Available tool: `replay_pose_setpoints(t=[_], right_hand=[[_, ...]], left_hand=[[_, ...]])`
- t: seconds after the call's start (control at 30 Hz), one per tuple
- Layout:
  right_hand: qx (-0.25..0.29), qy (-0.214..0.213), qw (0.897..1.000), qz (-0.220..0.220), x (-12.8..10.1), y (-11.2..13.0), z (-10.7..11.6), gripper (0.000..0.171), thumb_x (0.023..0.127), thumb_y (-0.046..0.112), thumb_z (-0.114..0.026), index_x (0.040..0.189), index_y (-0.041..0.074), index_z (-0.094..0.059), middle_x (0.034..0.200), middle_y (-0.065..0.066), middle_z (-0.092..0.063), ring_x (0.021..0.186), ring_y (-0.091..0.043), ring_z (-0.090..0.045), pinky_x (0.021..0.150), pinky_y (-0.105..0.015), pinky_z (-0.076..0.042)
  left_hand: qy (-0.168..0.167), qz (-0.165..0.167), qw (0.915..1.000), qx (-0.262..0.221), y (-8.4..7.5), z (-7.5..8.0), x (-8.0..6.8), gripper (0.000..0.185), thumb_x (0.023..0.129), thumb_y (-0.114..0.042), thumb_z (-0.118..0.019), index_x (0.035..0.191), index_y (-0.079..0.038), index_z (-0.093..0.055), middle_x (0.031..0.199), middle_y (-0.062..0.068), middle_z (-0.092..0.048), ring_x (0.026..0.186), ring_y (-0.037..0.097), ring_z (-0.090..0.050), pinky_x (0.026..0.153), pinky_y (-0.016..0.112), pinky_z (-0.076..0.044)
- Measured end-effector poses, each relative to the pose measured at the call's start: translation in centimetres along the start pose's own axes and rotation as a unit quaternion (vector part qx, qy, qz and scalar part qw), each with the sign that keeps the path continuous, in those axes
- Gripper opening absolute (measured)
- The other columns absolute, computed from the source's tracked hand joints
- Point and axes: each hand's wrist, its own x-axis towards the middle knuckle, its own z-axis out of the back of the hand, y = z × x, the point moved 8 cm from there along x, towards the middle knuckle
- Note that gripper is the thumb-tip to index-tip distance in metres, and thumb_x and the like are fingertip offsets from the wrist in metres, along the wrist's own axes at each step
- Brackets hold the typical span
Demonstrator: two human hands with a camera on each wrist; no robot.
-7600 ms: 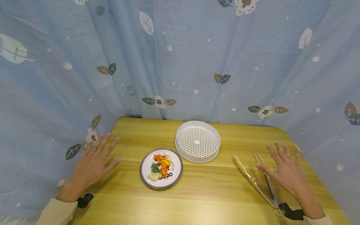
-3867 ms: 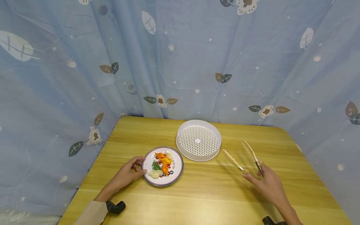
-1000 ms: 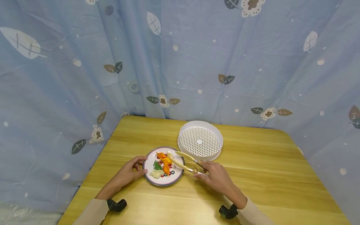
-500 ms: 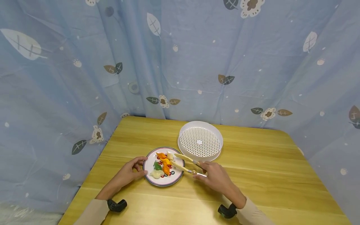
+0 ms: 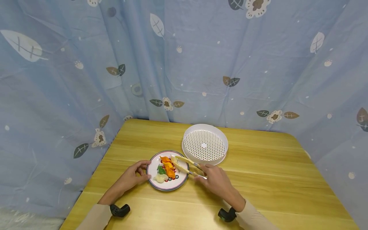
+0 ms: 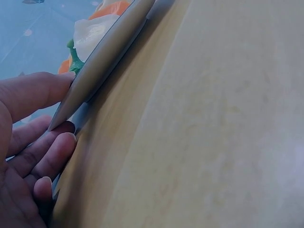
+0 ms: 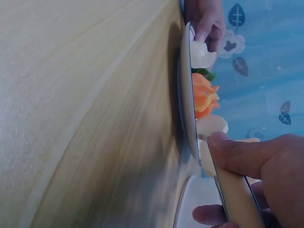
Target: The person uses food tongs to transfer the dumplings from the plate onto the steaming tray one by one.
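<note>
A patterned plate (image 5: 152, 166) sits on the wooden table (image 5: 258, 179) with several dumplings: orange ones (image 5: 166, 163), a green one (image 5: 161, 170), and white ones (image 5: 159, 178). My left hand (image 5: 130, 177) holds the plate's left rim (image 6: 102, 57), thumb on top of it. My right hand (image 5: 214, 179) grips cream tongs (image 5: 184, 163), whose tips reach over the plate around a white dumpling (image 5: 173, 158) at its far right edge. In the right wrist view the thumb presses the tongs' arm (image 7: 235, 190) beside the plate (image 7: 186, 99).
A white perforated steamer tray (image 5: 204, 144) stands just behind and right of the plate. A blue leaf-print curtain (image 5: 184, 57) closes in the table's back and sides. Bare wood spreads to the right and front.
My right hand has slid the tongs a little further left over the plate, the tips narrowing toward the white dumpling. The left hand has stayed on the rim.
</note>
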Motion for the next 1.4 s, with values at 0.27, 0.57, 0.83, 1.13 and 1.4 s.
replay_pose_setpoints(t=[0.27, 0.57, 0.83, 1.13, 1.4], right_hand=[[0.032, -0.015, 0.999, 0.014, -0.1, 0.1, 0.5, 0.037, 0.083, 0.042, -0.085, 0.104, 0.013, -0.074, 0.069, 0.009, -0.047, 0.059, -0.007, -0.04, 0.053, -0.026, -0.035], [0.062, -0.051, 0.996, 0.027, 0.1, -0.6, 2.1, 0.041, 0.083, 0.038, -0.086, 0.11, 0.009, -0.079, 0.069, 0.011, -0.051, 0.061, -0.004, -0.041, 0.055, -0.024, -0.037], [0.062, -0.07, 0.995, 0.025, 0.2, -1.6, 3.6, 0.053, 0.085, 0.038, -0.084, 0.121, 0.0, -0.075, 0.066, 0.015, -0.045, 0.057, -0.001, -0.033, 0.051, -0.022, -0.032], [0.042, -0.078, 0.996, -0.002, 0.7, -3.9, 5.1, 0.042, 0.085, 0.036, -0.085, 0.109, 0.003, -0.078, 0.062, 0.011, -0.039, 0.055, -0.004, -0.032, 0.052, -0.024, -0.031], [0.042, -0.054, 0.996, -0.054, 1.2, -7.1, 5.5, 0.035, 0.089, 0.038, -0.081, 0.104, 0.007, -0.077, 0.061, 0.009, -0.042, 0.053, -0.007, -0.035, 0.052, -0.027, -0.031]], left_hand=[[-0.002, 0.006, 1.0, 0.002, 0.3, -0.1, 0.1, 0.056, 0.087, -0.018, -0.085, 0.138, -0.015, -0.061, 0.115, 0.011, -0.06, 0.089, 0.025, -0.055, 0.072, 0.027, -0.044], [0.0, 0.009, 1.0, 0.001, 0.3, 0.0, 0.1, 0.056, 0.087, -0.021, -0.085, 0.138, -0.015, -0.062, 0.115, 0.01, -0.06, 0.091, 0.025, -0.055, 0.075, 0.028, -0.043], [0.002, 0.005, 1.0, 0.007, 0.3, 0.0, 0.1, 0.055, 0.088, -0.021, -0.084, 0.138, -0.014, -0.061, 0.115, 0.01, -0.061, 0.09, 0.023, -0.055, 0.076, 0.028, -0.043], [0.004, 0.006, 1.0, 0.001, 0.0, 0.0, 0.0, 0.056, 0.089, -0.021, -0.084, 0.139, -0.013, -0.061, 0.116, 0.011, -0.06, 0.09, 0.023, -0.055, 0.073, 0.028, -0.043], [0.004, -0.01, 0.9999, 0.002, 0.0, -0.1, 0.0, 0.055, 0.09, -0.015, -0.082, 0.14, -0.007, -0.059, 0.116, 0.012, -0.059, 0.09, 0.024, -0.053, 0.072, 0.028, -0.041]])
